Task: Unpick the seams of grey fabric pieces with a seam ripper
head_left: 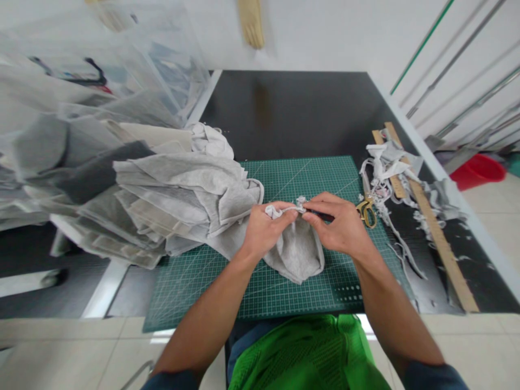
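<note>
The green mat (260, 300) bears a grey cloth (298, 254), its bunched edge pinched by the left hand (264, 227) and right hand (338, 225); the right also holds something dark, probably a tool (325, 216). Rightward lie scissors (365, 202), then scraps (379, 165).

One head-worn camera, I note: above and behind the grip of left hand (266, 227) and right hand (338, 225), facing forward and down, fairly near; forearms (217, 306) this side, wall (317, 38) beyond.
</note>
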The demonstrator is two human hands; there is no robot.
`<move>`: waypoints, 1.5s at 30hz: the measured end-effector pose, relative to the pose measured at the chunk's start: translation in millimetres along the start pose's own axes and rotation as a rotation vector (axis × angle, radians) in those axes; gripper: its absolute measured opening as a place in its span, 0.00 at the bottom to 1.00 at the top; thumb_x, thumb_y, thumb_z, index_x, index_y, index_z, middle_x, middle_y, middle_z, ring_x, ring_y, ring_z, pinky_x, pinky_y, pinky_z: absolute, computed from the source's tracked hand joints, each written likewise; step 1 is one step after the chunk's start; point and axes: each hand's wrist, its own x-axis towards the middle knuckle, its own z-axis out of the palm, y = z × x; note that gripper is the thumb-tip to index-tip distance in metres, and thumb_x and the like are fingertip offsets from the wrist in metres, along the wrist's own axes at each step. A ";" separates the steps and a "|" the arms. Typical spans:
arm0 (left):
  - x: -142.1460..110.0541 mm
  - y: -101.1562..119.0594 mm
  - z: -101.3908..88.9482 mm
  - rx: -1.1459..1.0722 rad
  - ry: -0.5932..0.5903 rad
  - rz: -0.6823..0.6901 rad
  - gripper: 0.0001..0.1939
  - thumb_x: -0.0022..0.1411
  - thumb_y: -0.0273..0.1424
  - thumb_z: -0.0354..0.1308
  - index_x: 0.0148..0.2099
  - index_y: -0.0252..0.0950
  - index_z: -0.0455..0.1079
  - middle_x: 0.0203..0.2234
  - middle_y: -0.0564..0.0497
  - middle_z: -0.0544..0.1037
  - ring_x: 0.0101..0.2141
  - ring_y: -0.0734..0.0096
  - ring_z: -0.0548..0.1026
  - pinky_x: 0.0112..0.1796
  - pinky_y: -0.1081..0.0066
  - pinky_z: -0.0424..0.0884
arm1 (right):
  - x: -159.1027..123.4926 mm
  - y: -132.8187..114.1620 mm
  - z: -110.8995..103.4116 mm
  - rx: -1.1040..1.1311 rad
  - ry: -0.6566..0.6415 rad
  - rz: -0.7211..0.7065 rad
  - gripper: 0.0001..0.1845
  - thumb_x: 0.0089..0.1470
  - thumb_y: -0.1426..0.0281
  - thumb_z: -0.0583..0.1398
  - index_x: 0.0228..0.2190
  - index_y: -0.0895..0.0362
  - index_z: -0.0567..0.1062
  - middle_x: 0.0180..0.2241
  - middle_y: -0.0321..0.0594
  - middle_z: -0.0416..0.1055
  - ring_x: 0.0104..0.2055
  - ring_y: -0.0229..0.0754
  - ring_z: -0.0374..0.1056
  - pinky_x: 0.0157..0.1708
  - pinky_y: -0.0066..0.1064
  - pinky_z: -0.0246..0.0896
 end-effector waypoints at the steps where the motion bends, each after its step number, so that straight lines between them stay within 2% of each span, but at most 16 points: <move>1: -0.3 0.3 0.0 0.026 0.007 0.006 0.09 0.57 0.37 0.70 0.37 0.37 0.83 0.29 0.50 0.83 0.29 0.72 0.74 0.32 0.71 0.68 | 0.1 -0.1 0.2 0.000 0.003 -0.003 0.09 0.60 0.68 0.65 0.42 0.53 0.84 0.40 0.43 0.81 0.40 0.45 0.77 0.39 0.37 0.74; 9: -1.9 1.4 -0.9 0.104 0.030 0.041 0.10 0.59 0.38 0.69 0.38 0.37 0.83 0.28 0.51 0.82 0.28 0.72 0.74 0.31 0.72 0.68 | 0.0 -0.8 1.1 -0.011 0.014 0.015 0.08 0.61 0.68 0.65 0.41 0.53 0.84 0.40 0.42 0.81 0.40 0.45 0.77 0.38 0.37 0.74; 17: -1.7 0.7 -0.1 0.073 -0.030 0.040 0.08 0.59 0.35 0.68 0.37 0.37 0.82 0.28 0.51 0.82 0.29 0.72 0.73 0.31 0.72 0.68 | -0.2 -1.7 3.3 -0.030 0.011 -0.009 0.10 0.61 0.68 0.65 0.43 0.54 0.84 0.40 0.42 0.80 0.40 0.43 0.77 0.39 0.36 0.74; 24: -0.9 1.6 0.0 0.068 -0.032 -0.005 0.09 0.58 0.37 0.69 0.36 0.36 0.82 0.27 0.51 0.81 0.27 0.73 0.72 0.29 0.72 0.66 | -0.3 0.4 4.7 -0.031 0.034 -0.018 0.08 0.62 0.69 0.64 0.40 0.53 0.84 0.39 0.42 0.81 0.39 0.43 0.77 0.39 0.36 0.74; 29: -0.5 5.9 -0.7 -0.008 -0.061 -0.044 0.10 0.55 0.35 0.70 0.38 0.36 0.83 0.31 0.50 0.83 0.30 0.71 0.74 0.32 0.70 0.69 | 0.1 0.8 4.4 -0.051 0.044 -0.003 0.08 0.62 0.69 0.64 0.41 0.54 0.84 0.39 0.42 0.80 0.40 0.43 0.76 0.39 0.36 0.73; 37: 0.7 5.8 0.1 -0.023 -0.024 -0.103 0.08 0.54 0.33 0.69 0.36 0.35 0.82 0.29 0.50 0.82 0.29 0.70 0.74 0.32 0.70 0.68 | -0.9 -3.5 0.0 -0.127 0.016 -0.071 0.12 0.63 0.68 0.62 0.47 0.55 0.81 0.42 0.45 0.78 0.43 0.46 0.75 0.44 0.39 0.74; 45: -0.3 5.0 2.6 -0.006 -0.016 -0.123 0.08 0.54 0.32 0.68 0.37 0.35 0.82 0.30 0.49 0.83 0.29 0.71 0.74 0.30 0.72 0.68 | -4.9 0.4 6.8 -0.224 -0.027 -0.122 0.15 0.64 0.70 0.60 0.50 0.51 0.80 0.44 0.45 0.76 0.46 0.49 0.73 0.47 0.42 0.74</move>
